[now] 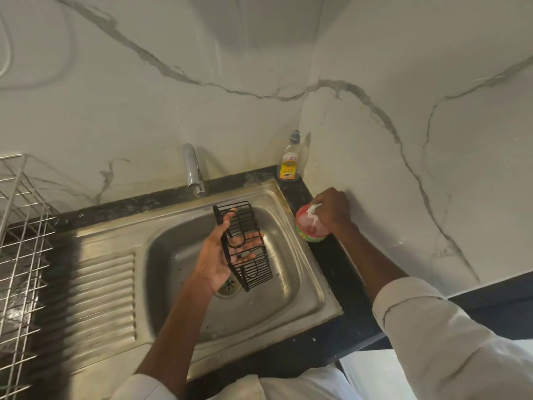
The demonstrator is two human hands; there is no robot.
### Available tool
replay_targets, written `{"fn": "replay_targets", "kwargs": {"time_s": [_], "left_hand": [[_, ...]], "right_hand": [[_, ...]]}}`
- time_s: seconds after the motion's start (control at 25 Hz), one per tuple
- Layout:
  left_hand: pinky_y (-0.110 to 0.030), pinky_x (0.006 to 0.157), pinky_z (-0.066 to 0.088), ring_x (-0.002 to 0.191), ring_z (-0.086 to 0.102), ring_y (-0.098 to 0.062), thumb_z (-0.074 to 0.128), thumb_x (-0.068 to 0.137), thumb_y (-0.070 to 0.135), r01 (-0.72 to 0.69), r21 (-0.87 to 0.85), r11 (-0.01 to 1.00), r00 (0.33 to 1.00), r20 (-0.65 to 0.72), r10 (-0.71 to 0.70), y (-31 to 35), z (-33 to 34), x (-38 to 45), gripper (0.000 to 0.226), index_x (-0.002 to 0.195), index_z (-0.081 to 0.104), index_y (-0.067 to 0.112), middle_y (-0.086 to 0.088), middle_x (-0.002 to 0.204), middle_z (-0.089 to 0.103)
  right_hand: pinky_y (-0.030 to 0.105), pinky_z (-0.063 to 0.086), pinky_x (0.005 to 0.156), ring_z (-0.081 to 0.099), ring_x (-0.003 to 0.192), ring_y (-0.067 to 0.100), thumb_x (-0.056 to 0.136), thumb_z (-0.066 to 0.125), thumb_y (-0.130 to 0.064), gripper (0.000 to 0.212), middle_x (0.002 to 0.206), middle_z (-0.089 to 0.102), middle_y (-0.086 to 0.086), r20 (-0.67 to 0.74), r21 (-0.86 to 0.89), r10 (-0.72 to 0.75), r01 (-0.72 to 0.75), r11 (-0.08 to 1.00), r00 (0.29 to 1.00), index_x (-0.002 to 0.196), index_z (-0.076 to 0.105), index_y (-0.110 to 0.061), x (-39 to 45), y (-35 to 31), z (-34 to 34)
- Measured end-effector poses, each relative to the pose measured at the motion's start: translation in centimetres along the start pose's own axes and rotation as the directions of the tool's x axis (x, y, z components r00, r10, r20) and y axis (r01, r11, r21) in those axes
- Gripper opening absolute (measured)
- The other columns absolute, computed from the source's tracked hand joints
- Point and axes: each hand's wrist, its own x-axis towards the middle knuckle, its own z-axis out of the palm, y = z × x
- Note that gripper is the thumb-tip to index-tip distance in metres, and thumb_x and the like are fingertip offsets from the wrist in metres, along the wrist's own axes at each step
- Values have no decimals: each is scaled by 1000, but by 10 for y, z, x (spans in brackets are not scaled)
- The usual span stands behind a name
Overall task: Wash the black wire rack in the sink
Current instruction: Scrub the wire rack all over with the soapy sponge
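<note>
We note the left hand [222, 255] palm-up over the sink [305, 287], its fingers passed through and curled about the wires of the black wire rack [243, 243] — the rack is held tilted above the basin, its lower end over the drain [229, 287], just below the hand's heel. The right hand [331, 210] is well apart from the left, off to its right on the dark counter [331, 264], fingers bent down onto a white soapy pad [314, 210] pressed into a round red tub [311, 226] of dish soap; whether the fingers pinch the pad or only press it we cannot tell. Beyond the left hand stands the chrome tap [192, 168], spout toward the basin. Beyond the right hand, in the corner of the marble wall [403, 96], a yellow detergent bottle [289, 163] stands upright. Far to the left of the left hand — past the ribbed drainboard [101, 295] — we see a steel wire dish rack [20, 226]. White sleeves [432, 342] cover both upper arms.
</note>
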Motion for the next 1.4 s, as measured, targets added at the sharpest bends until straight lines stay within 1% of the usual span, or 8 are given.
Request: {"fn": "replay_targets", "kwargs": {"time_s": [0.28, 0.4, 0.56, 0.68, 0.8, 0.92, 1.16, 1.4], "left_hand": [[-59, 113, 46, 126, 66, -44, 34, 108, 63, 41, 2, 999, 999, -2, -41, 0, -2, 1, 61, 133, 71, 21, -28, 136, 68], [-62, 110, 49, 126, 66, -47, 36, 108, 64, 71, -8, 997, 997, -8, -71, -1, 0, 7, 57, 141, 58, 24, -34, 131, 67], [-59, 98, 58, 124, 69, -43, 37, 108, 60, 92, 11, 996, 995, -43, -91, -5, -3, 8, 62, 145, 58, 16, -30, 134, 68], [-66, 107, 51, 128, 66, -39, 37, 110, 57, 94, 28, 995, 993, -80, -91, -7, -11, 9, 61, 142, 61, 12, -22, 135, 70], [-64, 110, 48, 137, 61, -33, 32, 112, 55, 82, -70, 994, 993, -80, -87, -1, -17, 7, 58, 128, 68, 13, -10, 134, 74], [-56, 98, 57, 144, 54, -33, 24, 113, 56, 63, -157, 986, 996, -48, -72, 3, -27, 4, 68, 138, 65, 7, -11, 144, 67], [-71, 103, 50, 148, 47, -41, 25, 107, 69, 74, -287, 955, 997, 3, -77, 3, -53, -6, 83, 152, 53, 5, -20, 155, 55], [-77, 111, 39, 147, 47, -43, 27, 108, 67, 66, -316, 947, 998, 11, -66, 6, -64, -13, 81, 153, 53, 5, -21, 151, 59]], "right_hand": [[33, 56, 91, 71, 101, 26, 83, 76, -6, 22, 104, 79, 7, -128, 39, -89, 94, 995, 988, 102, 83, -15, -11, -5, -4], [31, 51, 89, 67, 109, 30, 84, 78, -8, 30, 116, 74, 11, -6, 36, 34, -33, 999, 999, 114, 79, -12, -18, 1, 9], [33, 54, 93, 66, 111, 25, 81, 79, -6, 34, 121, 72, 4, -82, 261, 115, -90, 961, 990, 111, 77, -22, -17, -3, 11], [34, 61, 67, 70, 94, 22, 82, 81, -5, 24, 115, 73, 7, 122, 779, 416, -347, 523, 901, 97, 77, -23, -25, -17, 2], [28, 60, 82, 71, 98, 21, 88, 69, 10, 37, 117, 71, 14, 440, 883, 153, -457, 108, 885, 121, 69, -6, -58, -44, 1], [30, 60, 92, 71, 112, 29, 84, 66, 18, 54, 124, 68, 15, 465, 878, -44, -455, 150, 884, 135, 60, -1, -88, -78, 13], [27, 62, 69, 77, 95, 32, 92, 70, 2, 24, 107, 77, 16, 447, 865, -59, -414, 285, 893, 115, 74, -4, -126, -121, 35], [30, 62, 85, 71, 112, 28, 86, 53, 24, 47, 120, 72, 20, 590, 806, -165, -563, 185, 791, 122, 70, -2, -138, -138, 49]]}}
